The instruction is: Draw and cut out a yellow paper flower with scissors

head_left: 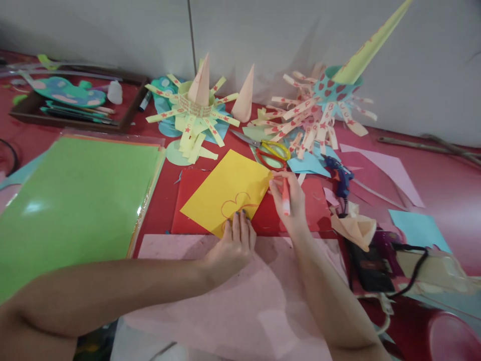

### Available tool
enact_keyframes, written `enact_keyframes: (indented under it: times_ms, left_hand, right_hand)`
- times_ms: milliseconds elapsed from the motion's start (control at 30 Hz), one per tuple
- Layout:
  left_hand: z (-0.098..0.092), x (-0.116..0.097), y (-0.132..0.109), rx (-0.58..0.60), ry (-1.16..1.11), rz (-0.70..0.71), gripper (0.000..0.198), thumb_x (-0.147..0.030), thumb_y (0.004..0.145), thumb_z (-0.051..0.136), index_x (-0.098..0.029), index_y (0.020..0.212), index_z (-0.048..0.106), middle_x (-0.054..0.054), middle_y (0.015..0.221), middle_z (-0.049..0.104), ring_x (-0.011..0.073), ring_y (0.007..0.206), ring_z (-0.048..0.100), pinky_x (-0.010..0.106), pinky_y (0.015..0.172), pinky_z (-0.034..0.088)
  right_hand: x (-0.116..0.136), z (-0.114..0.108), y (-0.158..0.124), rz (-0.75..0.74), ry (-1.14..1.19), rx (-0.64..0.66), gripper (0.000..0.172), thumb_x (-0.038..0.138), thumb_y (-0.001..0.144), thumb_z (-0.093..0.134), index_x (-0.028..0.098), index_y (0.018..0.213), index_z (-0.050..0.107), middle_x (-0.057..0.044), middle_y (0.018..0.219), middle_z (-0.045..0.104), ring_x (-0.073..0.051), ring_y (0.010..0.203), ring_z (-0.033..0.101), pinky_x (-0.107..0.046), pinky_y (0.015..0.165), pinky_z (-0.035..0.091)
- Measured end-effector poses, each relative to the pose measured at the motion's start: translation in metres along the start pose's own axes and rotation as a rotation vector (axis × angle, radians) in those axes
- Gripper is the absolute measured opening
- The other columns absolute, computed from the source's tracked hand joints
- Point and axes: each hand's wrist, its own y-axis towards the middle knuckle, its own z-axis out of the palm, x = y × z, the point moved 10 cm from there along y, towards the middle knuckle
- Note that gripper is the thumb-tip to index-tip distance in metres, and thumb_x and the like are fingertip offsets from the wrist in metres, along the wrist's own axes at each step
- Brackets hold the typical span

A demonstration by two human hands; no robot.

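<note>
A yellow sheet of paper (244,173) lies at a slant over a red sheet (188,193), with flower-like curves drawn on it in a red line. The fingertips of my left hand (236,240) rest on the sheet's lower edge, over part of the drawing; the fingers are extended, with the thumb hidden. At the sheet's right corner, my right hand (295,205) is closed around a red-orange marker (286,198). Its thumb and forefinger touch that corner. Just beyond the paper are scissors (268,148) with yellow and red handles.
A stack of coloured paper (86,200) in plastic lies left. Paper crafts with cones (199,90) and a tall yellow cone (368,47) stand by the wall. A blue glue gun (340,175) lies right, above a black device (370,265). A wooden tray (128,108) holds brushes.
</note>
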Motion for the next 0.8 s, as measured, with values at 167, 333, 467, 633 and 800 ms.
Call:
enact_keyframes:
  times_ms: [167, 333, 467, 633, 800]
  left_hand:
    - [0.002, 0.002, -0.002, -0.019, -0.073, -0.039, 0.047, -0.035, 0.092, 0.04, 0.002, 0.112, 0.06, 0.027, 0.113, 0.062, 0.0311, 0.103, 0.063, 0.038, 0.08, 0.051]
    - [-0.009, -0.005, -0.003, -0.064, -0.098, 0.067, 0.051, -0.042, 0.093, 0.036, -0.002, 0.115, 0.06, 0.021, 0.117, 0.063, 0.0272, 0.106, 0.061, 0.037, 0.085, 0.048]
    - [-0.022, -0.011, -0.003, -0.138, -0.109, 0.151, 0.051, -0.043, 0.093, 0.035, -0.006, 0.117, 0.06, 0.017, 0.123, 0.06, 0.0242, 0.112, 0.057, 0.036, 0.093, 0.045]
    - [-0.018, -0.008, -0.001, -0.12, -0.105, 0.11, 0.051, -0.044, 0.093, 0.035, -0.008, 0.119, 0.059, 0.015, 0.125, 0.059, 0.0259, 0.115, 0.055, 0.038, 0.094, 0.044]
    - [-0.009, -0.006, 0.0, -0.074, -0.137, 0.076, 0.056, -0.048, 0.092, 0.032, -0.007, 0.122, 0.057, 0.016, 0.125, 0.059, 0.0283, 0.115, 0.056, 0.04, 0.091, 0.046]
  right_hand:
    - [-0.014, 0.01, 0.002, 0.057, 0.251, 0.018, 0.024, 0.026, 0.076, 0.059, 0.023, 0.097, 0.047, -0.01, 0.122, 0.057, -0.018, 0.098, 0.064, -0.037, 0.085, 0.051]
    - [-0.02, 0.009, 0.009, 0.038, 0.394, -0.033, 0.025, 0.021, 0.072, 0.062, 0.023, 0.091, 0.047, -0.008, 0.12, 0.058, -0.015, 0.091, 0.065, -0.035, 0.084, 0.051]
    - [-0.016, 0.011, 0.014, 0.019, 0.488, -0.019, 0.025, 0.021, 0.072, 0.062, 0.025, 0.091, 0.046, -0.007, 0.123, 0.056, -0.012, 0.083, 0.065, -0.031, 0.079, 0.052]
    - [-0.004, 0.024, 0.015, -0.015, 0.501, 0.057, 0.026, 0.021, 0.073, 0.061, 0.025, 0.091, 0.044, -0.008, 0.126, 0.054, -0.012, 0.081, 0.064, -0.031, 0.079, 0.052]
    - [0.004, 0.037, 0.014, -0.053, 0.462, 0.136, 0.022, 0.02, 0.076, 0.058, 0.025, 0.091, 0.044, -0.008, 0.122, 0.057, -0.013, 0.083, 0.063, -0.031, 0.079, 0.051]
